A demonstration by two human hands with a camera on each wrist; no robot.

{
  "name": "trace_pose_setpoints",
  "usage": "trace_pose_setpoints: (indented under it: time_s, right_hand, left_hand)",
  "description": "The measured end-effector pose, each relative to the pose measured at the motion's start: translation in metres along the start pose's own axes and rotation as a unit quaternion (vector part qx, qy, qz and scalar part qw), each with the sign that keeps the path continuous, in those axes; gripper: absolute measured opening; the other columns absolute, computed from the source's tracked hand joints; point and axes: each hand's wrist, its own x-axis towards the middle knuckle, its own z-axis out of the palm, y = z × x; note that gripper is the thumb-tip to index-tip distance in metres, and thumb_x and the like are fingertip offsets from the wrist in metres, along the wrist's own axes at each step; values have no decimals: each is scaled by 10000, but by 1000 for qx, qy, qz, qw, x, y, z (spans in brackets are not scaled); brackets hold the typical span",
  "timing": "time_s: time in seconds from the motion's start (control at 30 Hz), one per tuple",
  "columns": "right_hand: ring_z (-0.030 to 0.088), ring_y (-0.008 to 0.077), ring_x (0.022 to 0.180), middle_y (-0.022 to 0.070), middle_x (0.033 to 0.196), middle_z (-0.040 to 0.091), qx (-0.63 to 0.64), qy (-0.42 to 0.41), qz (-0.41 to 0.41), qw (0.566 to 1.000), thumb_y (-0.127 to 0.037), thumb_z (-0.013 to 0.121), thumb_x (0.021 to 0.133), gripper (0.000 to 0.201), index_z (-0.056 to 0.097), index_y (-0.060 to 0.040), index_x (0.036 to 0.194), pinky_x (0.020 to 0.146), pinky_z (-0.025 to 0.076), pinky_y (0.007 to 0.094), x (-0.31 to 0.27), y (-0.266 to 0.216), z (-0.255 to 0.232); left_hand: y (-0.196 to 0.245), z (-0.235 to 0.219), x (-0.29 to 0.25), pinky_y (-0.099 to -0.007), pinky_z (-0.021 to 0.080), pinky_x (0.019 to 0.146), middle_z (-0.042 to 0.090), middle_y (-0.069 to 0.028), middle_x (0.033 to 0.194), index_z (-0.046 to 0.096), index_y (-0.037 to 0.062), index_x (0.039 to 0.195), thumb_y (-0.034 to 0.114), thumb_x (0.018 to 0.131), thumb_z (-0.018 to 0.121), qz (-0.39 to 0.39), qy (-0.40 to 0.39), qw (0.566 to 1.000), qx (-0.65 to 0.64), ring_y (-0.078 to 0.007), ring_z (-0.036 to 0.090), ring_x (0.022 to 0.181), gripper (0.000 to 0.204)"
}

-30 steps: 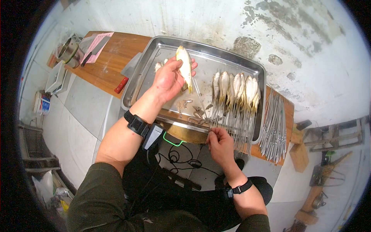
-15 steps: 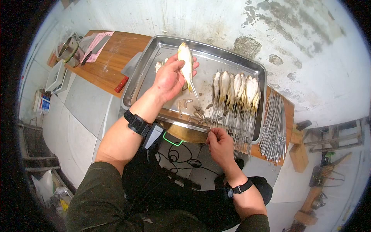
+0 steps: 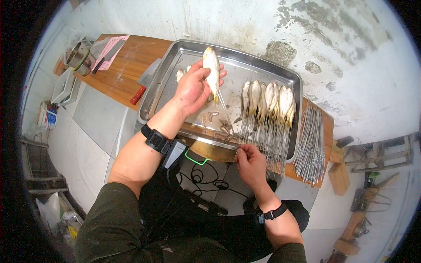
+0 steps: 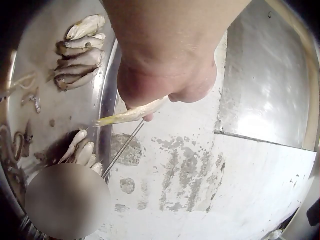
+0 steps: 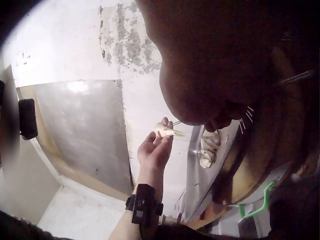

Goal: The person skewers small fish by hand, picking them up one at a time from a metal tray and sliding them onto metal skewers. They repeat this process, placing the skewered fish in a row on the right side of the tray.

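In the head view, a pale fish with a yellow tail (image 3: 212, 70) lies along the fingers of my left hand (image 3: 191, 91), pinned by the thumb above the tray. Thin metal skewers (image 3: 222, 101) run from the fish's tail end toward my right hand (image 3: 251, 161), which pinches their near end by the tray's front rim. How deep they sit in the fish is hidden. The left wrist view shows the fish's tail (image 4: 112, 120) below the palm. To the right, a row of skewered fish (image 3: 263, 98) lies in the metal tray (image 3: 176, 49).
Loose fish (image 4: 80, 57) lie at the tray's left, partly behind my left hand. Scraps of innards (image 3: 224, 130) sit near its front. A skewer bundle (image 3: 309, 149) rests right of the tray. Leftward are a red-handled blade (image 3: 138, 95), a cleaver (image 3: 112, 51) and a metal pot (image 3: 80, 60).
My left hand and the fish have shifted slightly up and away, toward the tray's back. The skewers' angle at the tail has changed a little; my right hand has stayed nearly still.
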Motion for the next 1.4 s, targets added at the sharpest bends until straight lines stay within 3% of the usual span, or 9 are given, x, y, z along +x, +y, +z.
trace_pose_setpoints:
  time_s: [0.17,0.23,0.47,0.67,0.73,1.13,1.23,1.3,1.4]
  right_hand:
    - [493,69,528,16,673,576,8,7,11,1000,-117,537,926,144,575,9,983,481,396,217,2,3,-1]
    - [626,170,675,92,734,654,14,21,46,999,-137,572,899,182,614,20,981,659,491,302,2,1,-2]
    - [621,166,678,93,731,650,-2,32,24,999,-127,570,899,182,608,35,972,653,487,299,7,-17,-5]
    - [621,173,671,112,738,649,87,81,13,993,-140,565,893,203,602,48,959,649,490,309,24,-28,5]
    - [493,78,498,39,681,578,63,71,-33,995,-96,515,938,140,555,29,987,449,395,230,34,-22,10]
    - [493,92,461,64,685,604,70,2,27,997,-114,526,923,171,554,41,988,430,399,238,44,-21,1]
    - [493,92,461,64,687,605,60,-7,40,997,-117,532,918,176,557,38,996,426,395,237,41,-29,-3]
    - [493,93,461,63,687,605,60,-6,33,998,-120,533,916,181,558,37,1002,425,395,238,40,-23,-5]
    - [493,94,460,63,691,607,53,-7,36,998,-122,534,914,191,560,38,1014,426,397,239,37,-19,-9]
  left_hand:
    - [-2,-2,1,-408,502,901,516,-222,1251,293,-6,1366,61,952,340,-1,-4,1000,-1,-318,566,1108,421]
    - [-2,-3,2,-413,500,901,519,-222,1249,302,-3,1364,86,967,334,-2,-10,1000,-7,-322,565,1109,408]
    - [-5,-6,0,-437,490,913,540,-207,1244,378,23,1341,192,1005,332,-50,-19,995,-89,-322,557,1123,379]
    - [-12,-4,0,-443,485,924,544,-187,1251,411,31,1327,199,1006,343,-84,-24,987,-134,-312,552,1137,369]
    - [-17,-2,1,-444,486,923,543,-185,1254,411,33,1328,201,1006,345,-93,-32,985,-142,-312,552,1137,369]
    - [-41,-9,4,-413,504,890,599,-90,1109,463,63,1258,80,937,513,-105,5,994,-37,-254,597,1041,326]
    - [-41,-13,4,-371,508,883,621,-68,1058,511,51,1194,46,908,548,-108,12,993,-38,-213,614,994,288]
    - [-35,-2,-1,-328,511,869,635,-56,1012,556,35,1096,35,901,555,-106,-63,991,-50,-182,623,957,194]
    - [-35,-3,-4,-298,509,865,635,-67,1014,574,20,999,34,901,556,-131,-9,991,-27,-175,628,934,100]
